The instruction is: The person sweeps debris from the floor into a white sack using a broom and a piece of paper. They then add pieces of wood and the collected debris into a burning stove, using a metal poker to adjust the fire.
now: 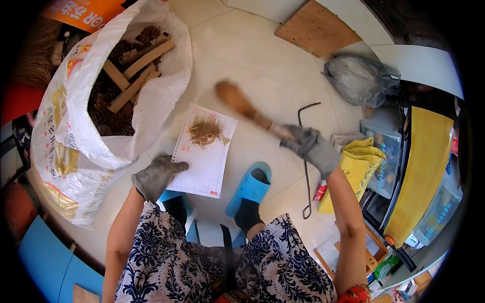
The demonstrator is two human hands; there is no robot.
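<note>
My left hand [157,178], in a grey work glove, pinches the left edge of a sheet of printed paper [201,170] with a row of punched holes. A small heap of dry plant debris [206,130] lies on the sheet's far half. Gripped in my gloved right hand [312,146] is a small hand brush [242,106] with a bound handle. Its brown bristle end points to the upper left, is blurred, and appears above the floor, apart from the paper. Beneath my right hand, a bent black metal rod [307,189] lies on the tiles.
A white woven sack [163,113] stands open at left, holding pine cones [102,113] and wood strips [149,58]. At right are a grey plastic bag [360,79], a yellow bag [350,170] and plastic bins [382,163]. A wooden board [316,28] lies farther back. My feet wear blue slippers [252,185].
</note>
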